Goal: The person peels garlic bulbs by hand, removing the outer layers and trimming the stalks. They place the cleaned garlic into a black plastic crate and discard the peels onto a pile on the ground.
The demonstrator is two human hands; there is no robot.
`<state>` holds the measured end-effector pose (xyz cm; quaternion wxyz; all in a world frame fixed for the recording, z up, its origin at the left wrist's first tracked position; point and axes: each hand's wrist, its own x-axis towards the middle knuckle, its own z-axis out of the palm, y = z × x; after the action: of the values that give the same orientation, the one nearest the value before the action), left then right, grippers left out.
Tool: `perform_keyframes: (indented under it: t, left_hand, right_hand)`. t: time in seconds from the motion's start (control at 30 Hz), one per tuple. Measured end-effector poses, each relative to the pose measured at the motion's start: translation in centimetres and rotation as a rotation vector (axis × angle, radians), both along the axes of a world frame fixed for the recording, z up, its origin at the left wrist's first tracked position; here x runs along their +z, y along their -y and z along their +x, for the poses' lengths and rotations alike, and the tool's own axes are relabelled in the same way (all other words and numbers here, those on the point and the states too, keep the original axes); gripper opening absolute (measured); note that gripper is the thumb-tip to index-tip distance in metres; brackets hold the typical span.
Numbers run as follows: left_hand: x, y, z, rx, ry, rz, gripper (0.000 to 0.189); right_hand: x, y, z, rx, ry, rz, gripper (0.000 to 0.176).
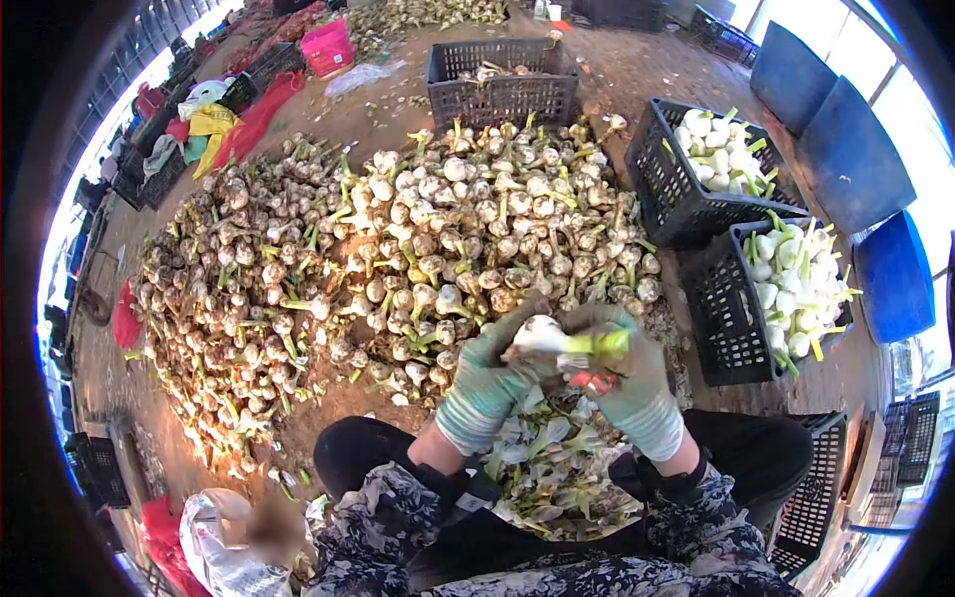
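Observation:
In the head view my left hand [489, 376], in a green and white glove, is closed on the bulb end of a garlic bulb [537, 335]. The stem, pale to bright green, points right towards my right hand [629, 375], also gloved. My right hand is closed around something red, partly hidden by its fingers, just under the stem. Peeled skins and leaves [557, 468] lie below both hands, between my knees. Beyond them spreads a large heap of unpeeled garlic bulbs [438, 229].
Two black crates [711, 318] of white peeled bulbs stand at the right. Another black crate [502, 99] is behind the heap, with a pink bucket [326, 48] to its left. Blue panels [856, 159] stand at the far right. A white sack [214, 542] lies at the lower left.

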<state>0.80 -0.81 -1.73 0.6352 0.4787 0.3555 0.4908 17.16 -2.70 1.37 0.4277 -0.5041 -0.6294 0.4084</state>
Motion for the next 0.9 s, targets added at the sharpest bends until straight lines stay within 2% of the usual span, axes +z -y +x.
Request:
perform_keyframes:
  t: [0.03, 0.07, 0.1, 0.13, 0.17, 0.2, 0.27, 0.3, 0.33, 0.4, 0.43, 0.47, 0.53, 0.57, 0.6, 0.63, 0.67, 0.7, 0.73, 0.77, 0.83, 0.87, 0.9]
  left_hand:
    - [0.3, -0.3, -0.6, -0.186, 0.196, -0.193, 0.071]
    - [0.6, -0.5, -1.3, -0.372, 0.393, -0.387, 0.071]
    - [1.0, -0.6, -2.3, -0.523, 0.527, -0.501, 0.069]
    - [-4.5, -2.1, -1.5, -0.808, 0.509, -0.221, 0.073]
    - [-3.6, -2.1, -1.3, -0.816, 0.507, -0.220, 0.073]
    - [-1.7, -2.0, -1.1, -0.647, 0.485, -0.293, 0.071]
    - [0.9, -0.8, -1.1, -0.279, 0.438, -0.451, 0.069]
    - [0.2, -1.1, -0.7, -0.136, 0.292, -0.350, 0.073]
    - [0.1, -0.4, -0.5, -0.164, 0.300, -0.240, 0.076]
    - [0.0, -0.3, -1.1, -0.160, -0.005, -0.152, 0.075]
    - [0.3, -0.2, -1.3, -0.180, 0.018, -0.128, 0.073]
    - [0.4, 0.2, -1.3, -0.185, 0.020, -0.133, 0.073]
    - [0.7, 0.1, -1.3, -0.296, 0.176, -0.270, 0.073]
    - [-2.2, -0.7, -1.8, -0.244, -0.208, -0.001, 0.067]
    - [-1.7, -0.7, -1.8, -0.247, -0.211, -0.015, 0.067]
    - [-1.1, -0.4, -1.7, -0.239, -0.167, -0.028, 0.070]
    - [-0.7, -0.6, -1.5, -0.225, -0.119, -0.022, 0.073]
    - [-1.2, -1.0, -1.5, -0.232, -0.197, 0.156, 0.077]
    - [-1.2, -0.9, -1.4, -0.237, -0.193, 0.154, 0.077]
    - [-1.2, -0.8, -1.3, -0.266, -0.148, 0.070, 0.077]
    - [-1.1, -0.6, -1.1, -0.328, -0.079, -0.073, 0.076]
    - [-0.9, -0.6, -1.1, -0.331, -0.078, -0.071, 0.076]
    - [-0.6, -0.6, -1.3, -0.327, 0.013, -0.157, 0.080]
  right_hand:
    - [1.0, -0.1, 0.1, 0.033, 0.184, 0.115, 0.032]
    - [0.8, -0.1, 0.3, 0.034, 0.184, 0.113, 0.032]
    - [0.3, -0.2, 0.8, 0.157, -0.502, -0.112, 0.032]
    - [-0.5, -0.3, 1.6, 0.270, -1.186, -0.339, 0.034]
    - [-3.8, 1.0, 2.8, 0.033, -1.267, -0.573, 0.032]
    - [-3.2, 0.3, 1.9, 0.206, -1.410, -0.503, 0.027]
    - [-4.6, 0.2, 1.9, -0.213, -1.113, -0.525, 0.025]
    - [-3.3, 0.4, 1.4, -0.212, -0.689, -0.257, 0.026]
    - [-1.7, 0.1, 0.7, -0.129, -0.550, -0.213, 0.028]
    - [-1.1, 0.5, 0.8, -0.030, -0.661, -0.238, 0.027]
    - [-1.5, -0.1, 1.8, -0.016, -0.480, -0.174, 0.024]
    - [-3.6, -1.8, 3.1, -0.114, -0.286, -0.148, 0.021]
    - [-12.4, -3.1, 7.1, -0.283, -0.430, -0.385, 0.036]
    - [-12.3, -2.5, 6.9, 0.010, 0.298, -0.254, 0.042]
    - [-10.6, -1.2, 5.9, 0.311, 1.010, -0.114, 0.049]
    - [-8.9, -1.2, 5.2, 0.355, 1.062, -0.358, 0.062]
    - [-7.2, -1.8, 5.3, 0.199, 0.737, -0.498, 0.066]
    - [-6.4, -2.5, 5.6, 0.186, 0.433, -0.456, 0.066]
    - [-5.7, -2.8, 5.9, 0.168, 0.128, -0.409, 0.065]
    - [-4.8, -2.8, 5.2, 0.163, 0.129, -0.411, 0.065]
    - [-2.7, -2.8, 3.1, 0.272, 0.503, 0.014, 0.056]
    - [-1.3, -3.1, 3.2, 0.270, 0.505, 0.015, 0.056]
    - [0.2, -3.6, 3.4, 0.219, 0.227, -0.343, 0.051]
